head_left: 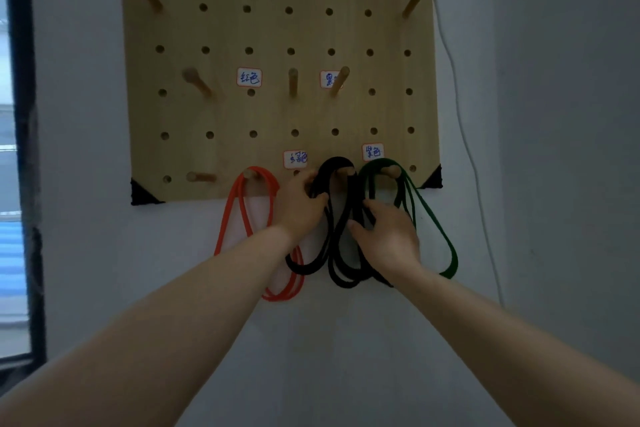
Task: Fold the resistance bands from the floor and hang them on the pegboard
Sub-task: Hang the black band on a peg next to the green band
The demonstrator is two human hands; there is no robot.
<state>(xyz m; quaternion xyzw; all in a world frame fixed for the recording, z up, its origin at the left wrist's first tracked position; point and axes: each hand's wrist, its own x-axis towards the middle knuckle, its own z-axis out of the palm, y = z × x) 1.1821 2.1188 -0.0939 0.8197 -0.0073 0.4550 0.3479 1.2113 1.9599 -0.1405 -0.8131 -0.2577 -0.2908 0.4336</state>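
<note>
A wooden pegboard (277,28) hangs on the wall. From pegs along its bottom row hang three folded bands: an orange one (231,211) on the left, a black one (334,253) in the middle and a green one (440,236) on the right. My left hand (301,204) grips the black band's strands just below its peg (346,170). My right hand (388,236) holds the black strands lower down, with the fingers curled round them, and hides part of the green band.
Several bare wooden pegs (197,80) stick out of the board, and small handwritten labels (249,77) are stuck beside some holes. A white cable (464,135) runs down the wall right of the board. A dark window frame (24,149) stands at the far left.
</note>
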